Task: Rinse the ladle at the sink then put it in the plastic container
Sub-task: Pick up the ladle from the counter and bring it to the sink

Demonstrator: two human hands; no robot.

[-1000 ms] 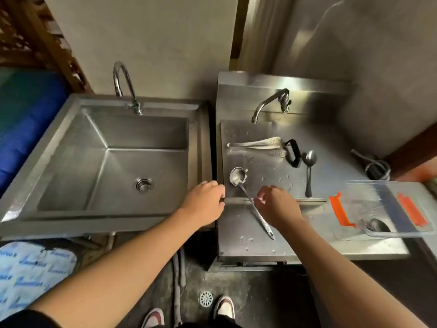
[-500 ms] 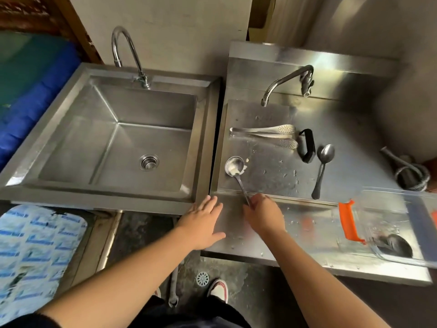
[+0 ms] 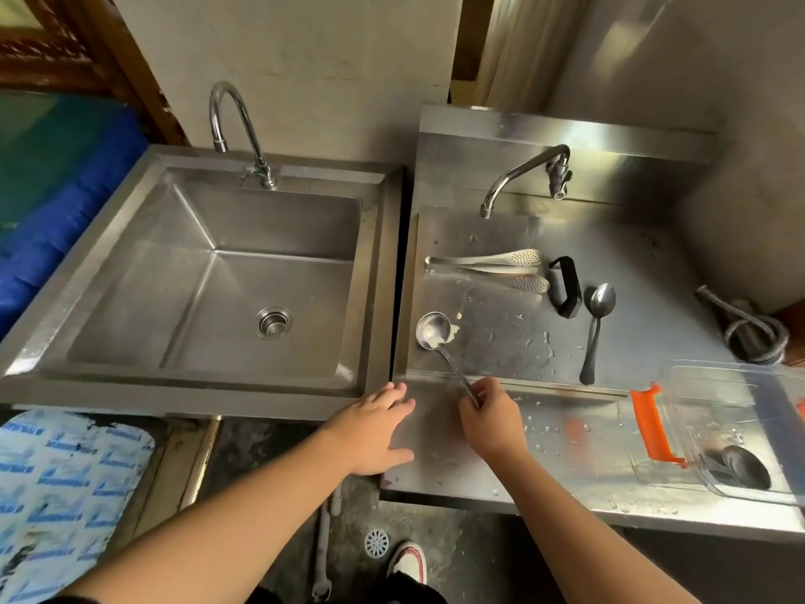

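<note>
A small steel ladle lies on the wet steel counter with pale residue in its bowl. My right hand pinches its thin handle near the counter's front lip. My left hand rests flat, fingers spread, on the counter's front left corner. The deep steel sink with a curved faucet stands to the left. A clear plastic container with an orange latch sits at the right edge and holds a dark spoon.
On the counter lie perforated steel tongs, a black loop-shaped object and a spoon. A second faucet rises from the counter's back panel. A coiled hose sits at far right. My shoe stands on the floor below.
The view has shifted closer to the counter. My right hand slid down the ladle handle and now pinches it. My left hand opened and settled flat on the counter corner.
</note>
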